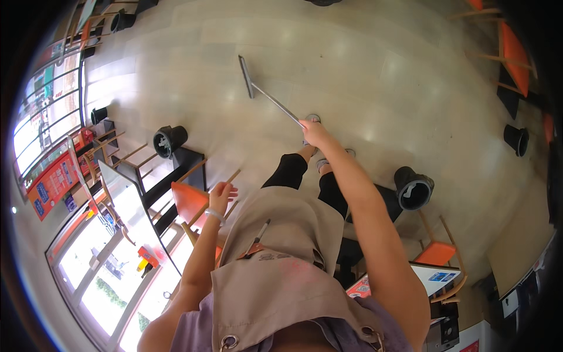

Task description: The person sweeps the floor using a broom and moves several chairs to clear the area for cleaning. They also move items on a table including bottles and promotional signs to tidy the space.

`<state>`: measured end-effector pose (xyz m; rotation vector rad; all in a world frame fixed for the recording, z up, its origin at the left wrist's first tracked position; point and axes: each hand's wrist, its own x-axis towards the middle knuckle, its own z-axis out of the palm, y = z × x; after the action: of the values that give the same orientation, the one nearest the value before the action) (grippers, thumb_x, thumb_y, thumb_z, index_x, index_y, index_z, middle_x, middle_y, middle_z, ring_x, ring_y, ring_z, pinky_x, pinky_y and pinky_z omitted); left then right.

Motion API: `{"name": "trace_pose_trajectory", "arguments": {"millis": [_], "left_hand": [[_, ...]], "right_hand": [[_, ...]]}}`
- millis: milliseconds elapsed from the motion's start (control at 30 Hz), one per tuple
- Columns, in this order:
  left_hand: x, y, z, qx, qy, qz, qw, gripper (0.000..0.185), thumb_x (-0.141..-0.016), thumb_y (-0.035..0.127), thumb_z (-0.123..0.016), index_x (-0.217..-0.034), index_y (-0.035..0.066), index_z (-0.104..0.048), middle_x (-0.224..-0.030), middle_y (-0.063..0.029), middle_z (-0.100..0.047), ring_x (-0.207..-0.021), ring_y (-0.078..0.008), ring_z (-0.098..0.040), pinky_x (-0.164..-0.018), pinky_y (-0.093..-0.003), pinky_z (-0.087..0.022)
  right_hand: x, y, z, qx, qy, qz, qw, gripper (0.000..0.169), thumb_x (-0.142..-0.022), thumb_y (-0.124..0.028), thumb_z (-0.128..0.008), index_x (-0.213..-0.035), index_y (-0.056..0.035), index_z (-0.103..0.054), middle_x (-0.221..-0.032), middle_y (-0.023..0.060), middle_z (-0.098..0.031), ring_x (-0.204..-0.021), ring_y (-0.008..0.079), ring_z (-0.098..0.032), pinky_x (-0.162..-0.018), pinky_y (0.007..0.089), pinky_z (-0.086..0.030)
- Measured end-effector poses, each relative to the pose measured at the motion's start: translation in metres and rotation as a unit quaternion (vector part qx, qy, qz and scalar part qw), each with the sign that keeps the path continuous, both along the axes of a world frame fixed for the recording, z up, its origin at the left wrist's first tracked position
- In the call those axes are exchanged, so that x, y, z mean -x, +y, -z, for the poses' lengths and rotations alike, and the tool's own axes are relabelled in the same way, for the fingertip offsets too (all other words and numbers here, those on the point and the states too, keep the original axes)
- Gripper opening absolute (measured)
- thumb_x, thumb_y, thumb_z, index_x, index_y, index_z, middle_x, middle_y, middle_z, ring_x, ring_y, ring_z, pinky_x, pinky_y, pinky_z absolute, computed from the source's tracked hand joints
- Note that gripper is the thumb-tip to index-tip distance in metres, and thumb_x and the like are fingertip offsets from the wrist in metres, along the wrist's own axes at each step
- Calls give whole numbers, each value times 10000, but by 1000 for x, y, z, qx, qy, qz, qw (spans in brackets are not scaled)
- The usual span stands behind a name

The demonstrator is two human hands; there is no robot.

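My right hand (pixel 315 133) is closed around the end of a long metal handle. The handle runs up and left to a narrow bar-shaped head (pixel 246 77) of a floor squeegee or flat mop, whose exact type I cannot tell; it lies on the tiled floor (pixel 365 79). Empty and with fingers loosely apart, my left hand (pixel 221 196) hangs beside an orange chair (pixel 189 202) at the left. Between my arms is a beige apron (pixel 281 281) with a pen (pixel 262 231) in its pocket. My feet stand just below the right hand.
A black bin (pixel 170 141) with a liner stands left, another bin (pixel 413 189) right, and a third (pixel 516 140) farther right. A white-topped table (pixel 127 198) stands by the windows at left. At lower right are a chair (pixel 435 253) and a table (pixel 433 275).
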<state>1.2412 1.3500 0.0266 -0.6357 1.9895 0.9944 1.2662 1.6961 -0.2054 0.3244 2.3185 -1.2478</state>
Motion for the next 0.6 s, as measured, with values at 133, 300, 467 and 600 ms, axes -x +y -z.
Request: {"name": "trace_pose_trajectory", "arguments": {"millis": [133,300,467,600], "left_hand": [[5,-47,0,29,4,-44,999,202,-948,267,-512,-968,73,-568,-901,-81,-682,-745,-163,-667,-602,-247,-495],[8,-48,7,22,-58,-72,995,196,-942,250,-512,-959,64,-571,-882,-76,-678,-733,-165,-661,-601,-256,-488],[30,-20,14,6,-72,-41,997,206,-944,247,-503,-949,54,-576,-853,-63,-672,-698,-147,-645,-589,-249,-470],[53,6,30,-33,-74,-5,997,232,-947,264,-493,-967,49,-580,-869,-76,-676,-727,-163,-656,-611,-266,-479]], "right_hand": [[15,26,0,-138,-112,17,984,376,-907,-142,-458,-1249,-257,-564,-967,176,-647,-871,339,-622,-747,426,-490],[-147,181,-31,-218,-181,86,955,363,-972,-262,-388,-1302,-357,-507,-871,168,-649,-794,354,-632,-695,446,-490],[-243,239,-134,-335,-362,60,868,436,-958,-202,-438,-1377,-323,-410,-964,171,-650,-853,360,-624,-714,476,-495],[-329,265,-144,-381,-329,143,852,428,-962,-209,-425,-1379,-305,-416,-886,189,-653,-815,368,-628,-703,480,-495]]}}
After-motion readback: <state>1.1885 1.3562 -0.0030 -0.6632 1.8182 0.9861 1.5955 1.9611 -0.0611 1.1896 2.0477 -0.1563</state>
